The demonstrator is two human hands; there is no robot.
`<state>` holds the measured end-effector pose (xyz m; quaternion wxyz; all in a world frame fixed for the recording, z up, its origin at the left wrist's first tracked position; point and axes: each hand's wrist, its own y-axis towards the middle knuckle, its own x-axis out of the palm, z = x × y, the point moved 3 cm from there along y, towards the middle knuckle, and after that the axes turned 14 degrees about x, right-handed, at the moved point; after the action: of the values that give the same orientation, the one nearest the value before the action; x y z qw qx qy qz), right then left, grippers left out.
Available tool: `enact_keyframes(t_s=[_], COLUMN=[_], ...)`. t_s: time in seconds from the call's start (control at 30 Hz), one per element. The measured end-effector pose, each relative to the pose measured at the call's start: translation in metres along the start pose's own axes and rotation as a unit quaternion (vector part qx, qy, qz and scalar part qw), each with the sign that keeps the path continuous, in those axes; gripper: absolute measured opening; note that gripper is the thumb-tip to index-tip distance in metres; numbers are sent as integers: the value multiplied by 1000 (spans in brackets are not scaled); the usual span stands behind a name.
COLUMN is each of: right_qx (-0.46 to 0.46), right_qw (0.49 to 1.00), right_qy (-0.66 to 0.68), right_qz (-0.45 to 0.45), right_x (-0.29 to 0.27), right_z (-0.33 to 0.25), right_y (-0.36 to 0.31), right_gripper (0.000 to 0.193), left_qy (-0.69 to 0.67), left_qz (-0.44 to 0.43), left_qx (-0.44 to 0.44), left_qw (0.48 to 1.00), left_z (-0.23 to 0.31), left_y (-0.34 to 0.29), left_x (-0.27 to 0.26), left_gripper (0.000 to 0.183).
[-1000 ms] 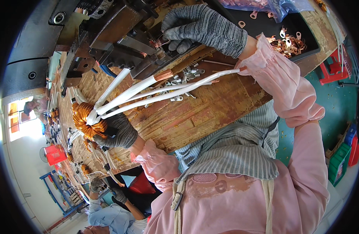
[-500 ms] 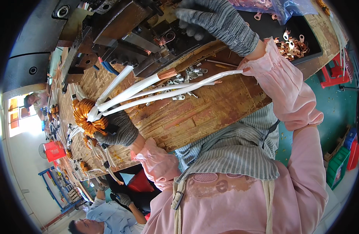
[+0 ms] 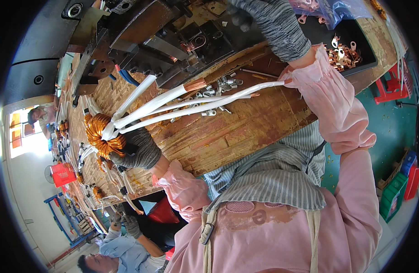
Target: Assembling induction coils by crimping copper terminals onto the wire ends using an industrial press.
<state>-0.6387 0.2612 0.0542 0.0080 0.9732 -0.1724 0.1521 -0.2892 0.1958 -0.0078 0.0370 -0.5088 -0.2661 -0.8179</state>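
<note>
Left hand (image 3: 136,150) clamped on the copper coil (image 3: 100,136), right hand (image 3: 268,22) reaching to the press (image 3: 173,41), grip hidden; loose white leads (image 3: 173,107) could snag there.

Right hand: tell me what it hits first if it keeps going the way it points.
Likely the black metal press: the gloved right hand already reaches over its jig by a copper lug. Depth unclear.

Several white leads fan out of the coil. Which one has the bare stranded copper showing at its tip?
The thick white lead ending in flared bare copper strands, pointing at the dark metal press. The other leads are thinner or show no flared copper; the left hand holds the coil.
</note>
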Motion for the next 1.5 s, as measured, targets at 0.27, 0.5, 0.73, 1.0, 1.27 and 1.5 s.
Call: enact_keyframes(t_s=[0.27,0.5,0.73,1.0,1.27,1.5], right_qx=[-20,-65,-87,-351,-229,-217], right_qw=[997,996,982,740,854,789], right_qy=[41,47,58,-571,-442,-572], right_qz=[67,40,-159,-57,-154,-62], right_x=[-4,-7,-1,82,68,49], right_z=[-3,-5,-20,1,79,41], right_y=[-1,-3,-49,-111,-131,-102], right_gripper=[16,14,18,32,31,30], left_qy=[2,-84,-149,-90,-273,-174], left_qz=[6,-51,-17,6,-284,-196], left_qx=[0,-55,-35,-1,-226,-229], left_qw=[1000,994,988,996,891,938], left_z=[2,1,1,15,-7,4], left_y=[-3,-8,-5,3,-26,-19], left_x=[4,10,-5,-19,36,10], left_gripper=[72,65,64,73,91,75])
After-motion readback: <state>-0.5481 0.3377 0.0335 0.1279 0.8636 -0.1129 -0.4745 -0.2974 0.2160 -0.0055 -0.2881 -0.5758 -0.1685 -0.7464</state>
